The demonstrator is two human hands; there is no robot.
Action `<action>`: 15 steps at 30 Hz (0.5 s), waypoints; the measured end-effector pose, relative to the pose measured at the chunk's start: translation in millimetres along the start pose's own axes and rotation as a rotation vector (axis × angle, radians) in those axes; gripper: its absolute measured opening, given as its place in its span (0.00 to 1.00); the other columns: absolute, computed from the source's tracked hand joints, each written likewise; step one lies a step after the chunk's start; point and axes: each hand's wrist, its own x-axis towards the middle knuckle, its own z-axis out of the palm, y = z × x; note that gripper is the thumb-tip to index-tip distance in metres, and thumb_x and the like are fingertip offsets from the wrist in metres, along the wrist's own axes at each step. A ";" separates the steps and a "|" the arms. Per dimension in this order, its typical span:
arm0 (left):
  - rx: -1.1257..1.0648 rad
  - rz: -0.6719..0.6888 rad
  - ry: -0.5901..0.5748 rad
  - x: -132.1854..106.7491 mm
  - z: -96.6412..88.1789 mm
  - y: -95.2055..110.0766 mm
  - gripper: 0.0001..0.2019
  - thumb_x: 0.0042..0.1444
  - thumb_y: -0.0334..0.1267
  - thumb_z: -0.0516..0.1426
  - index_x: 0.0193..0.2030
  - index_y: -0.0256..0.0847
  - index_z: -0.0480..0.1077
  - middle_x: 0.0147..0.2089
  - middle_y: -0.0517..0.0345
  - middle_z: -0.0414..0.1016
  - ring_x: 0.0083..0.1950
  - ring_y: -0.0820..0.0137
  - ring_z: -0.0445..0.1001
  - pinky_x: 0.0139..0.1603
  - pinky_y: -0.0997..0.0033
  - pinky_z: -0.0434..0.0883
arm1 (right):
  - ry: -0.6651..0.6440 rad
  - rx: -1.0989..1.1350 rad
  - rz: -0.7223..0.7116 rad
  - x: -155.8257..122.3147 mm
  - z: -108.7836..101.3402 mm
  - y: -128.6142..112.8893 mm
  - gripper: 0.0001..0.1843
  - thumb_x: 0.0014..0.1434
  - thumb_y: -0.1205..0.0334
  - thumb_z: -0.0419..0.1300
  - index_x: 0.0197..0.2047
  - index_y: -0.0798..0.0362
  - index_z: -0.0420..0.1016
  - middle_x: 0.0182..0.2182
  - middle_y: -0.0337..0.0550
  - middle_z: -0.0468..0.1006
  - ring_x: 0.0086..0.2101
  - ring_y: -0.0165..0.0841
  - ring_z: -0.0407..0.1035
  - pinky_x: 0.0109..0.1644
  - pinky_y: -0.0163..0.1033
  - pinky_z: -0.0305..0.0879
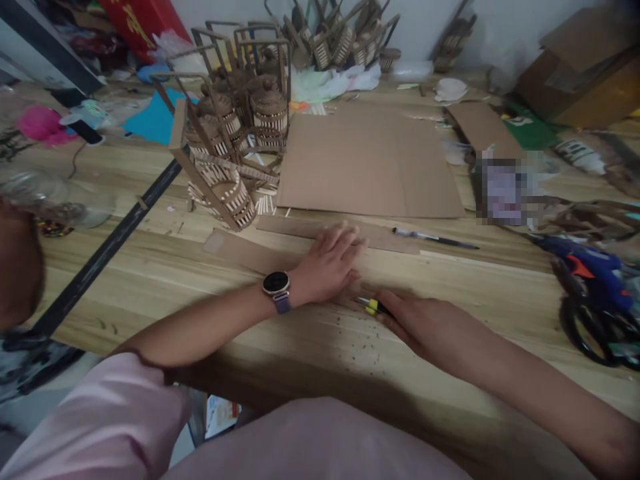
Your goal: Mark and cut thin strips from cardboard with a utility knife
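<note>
My left hand [331,263], with a watch [277,285] on its wrist, lies flat with fingers stretched out over a cardboard strip [240,251], pressing it on the wooden table. Beyond, a second, longer strip [285,227] runs partly under the fingertips. My right hand [413,319] is closed round a yellow and black utility knife [373,307]. The knife's thin blade points left, close to my left thumb, over a small brown cardboard piece; whether it touches is too blurred to tell. Small brown scraps lie on the table below the knife.
A big cardboard sheet [370,167] lies ahead, with a black pen [435,238] before it. Several lantern-like cardboard models [225,197] stand at left. Blue scissors [595,273] and a black tape roll [593,330] are at right. Another person's arm [20,267] shows at the left edge.
</note>
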 end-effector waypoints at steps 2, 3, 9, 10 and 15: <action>0.000 -0.012 -0.012 0.2 6.1 0.8 0.29 0.72 0.45 0.48 0.74 0.31 0.52 0.76 0.35 0.50 0.78 0.45 0.41 0.74 0.36 0.46 | -0.043 -0.025 -0.008 4.6 0.3 -3.1 0.11 0.69 0.59 0.49 0.42 0.50 0.71 0.29 0.44 0.82 0.26 0.38 0.76 0.26 0.37 0.56; 0.002 -0.016 -0.015 -0.2 7.9 0.9 0.30 0.72 0.46 0.48 0.74 0.31 0.52 0.77 0.35 0.49 0.78 0.44 0.40 0.74 0.36 0.45 | -0.049 -0.036 -0.007 6.3 0.1 -4.3 0.11 0.69 0.60 0.48 0.42 0.50 0.71 0.29 0.44 0.82 0.26 0.37 0.76 0.25 0.36 0.56; 0.011 -0.014 -0.002 -2.1 11.1 0.8 0.29 0.72 0.45 0.48 0.74 0.32 0.52 0.77 0.36 0.48 0.79 0.45 0.37 0.74 0.38 0.44 | -0.028 -0.074 -0.009 11.3 -1.5 -8.3 0.11 0.68 0.61 0.50 0.47 0.49 0.73 0.26 0.43 0.81 0.23 0.38 0.75 0.23 0.37 0.52; 0.013 -0.013 0.000 -2.1 11.4 0.9 0.29 0.72 0.46 0.48 0.74 0.31 0.52 0.77 0.35 0.48 0.79 0.45 0.37 0.74 0.38 0.44 | -0.045 -0.085 -0.006 12.0 -2.5 -9.2 0.12 0.68 0.61 0.50 0.47 0.49 0.73 0.26 0.43 0.81 0.23 0.38 0.75 0.23 0.37 0.51; 0.026 -0.012 0.005 -2.0 12.0 1.5 0.29 0.72 0.46 0.48 0.74 0.31 0.53 0.77 0.35 0.48 0.79 0.43 0.38 0.74 0.38 0.44 | -0.150 -0.142 0.021 15.6 -9.7 -13.8 0.14 0.68 0.65 0.48 0.49 0.49 0.74 0.28 0.45 0.83 0.26 0.40 0.77 0.23 0.38 0.53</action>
